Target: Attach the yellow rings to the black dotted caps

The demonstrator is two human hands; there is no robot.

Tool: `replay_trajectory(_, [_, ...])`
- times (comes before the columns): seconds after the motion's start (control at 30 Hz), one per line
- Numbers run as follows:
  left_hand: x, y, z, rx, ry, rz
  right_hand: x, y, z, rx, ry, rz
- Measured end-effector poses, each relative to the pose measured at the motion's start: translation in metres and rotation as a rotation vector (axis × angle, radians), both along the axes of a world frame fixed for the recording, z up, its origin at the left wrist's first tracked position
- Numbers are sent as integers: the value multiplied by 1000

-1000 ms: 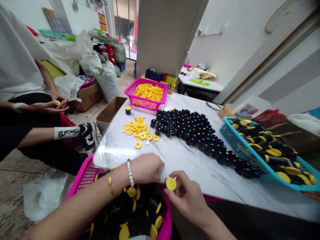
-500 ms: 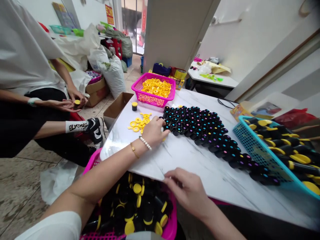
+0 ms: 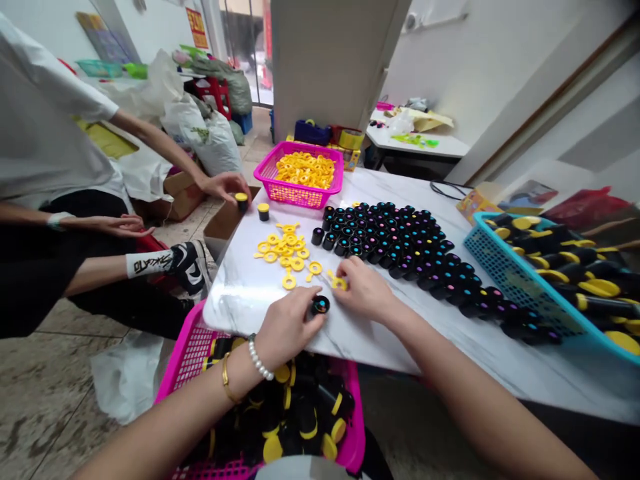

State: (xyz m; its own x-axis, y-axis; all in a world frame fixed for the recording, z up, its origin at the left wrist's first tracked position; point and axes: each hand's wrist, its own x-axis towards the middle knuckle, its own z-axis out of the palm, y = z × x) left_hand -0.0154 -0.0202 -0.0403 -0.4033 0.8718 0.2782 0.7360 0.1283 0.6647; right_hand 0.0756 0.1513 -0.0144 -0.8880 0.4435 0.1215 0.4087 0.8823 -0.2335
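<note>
My left hand point(image 3: 291, 320), with a pearl bracelet at the wrist, grips a short black cylinder point(image 3: 321, 305) near the table's front edge. A blue dot shows on the cylinder's upper end. To its right, my right hand point(image 3: 364, 292) has its fingers closed at a yellow ring with a tab point(image 3: 339, 281), low over the tabletop. Loose yellow rings point(image 3: 287, 248) lie in a small pile beyond my left hand. Behind my right hand stands a dense block of black cylinders point(image 3: 400, 240), their tops dotted blue, purple and pink.
A pink basket point(image 3: 300, 197) of yellow rings stands at the back. Below the table edge, another pink basket point(image 3: 173, 363) holds yellow-capped black tubes. A blue basket point(image 3: 525, 287) of similar pieces is at right. A co-worker's hand point(image 3: 227, 187) holds a capped cylinder point(image 3: 242, 201) beside the table.
My left hand has drawn back from the block with a black cylinder. My right hand has moved forward from the table edge to a yellow ring. The co-worker's hand has reached toward the table.
</note>
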Motion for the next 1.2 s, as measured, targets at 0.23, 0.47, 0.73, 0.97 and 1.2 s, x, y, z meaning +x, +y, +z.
replay_trajectory(0.23, [15,25,5,-37,-48,-165,59,15,23,-491,-20,-13])
replay_trajectory(0.47, [23,28,-2,8,-63,-132,67,-16,17,-1036,162,-25])
replay_trajectory(0.73, [16,27,-1,-24,-60,-156,57,-15,13,-934,290,-51])
replay_trajectory(0.97, [14,28,0,-38,-80,-176,51,-22,2,-1087,299,-178])
replay_trajectory(1.2, [15,27,3,-89,-36,-148,47,-35,-4,-1034,352,-229])
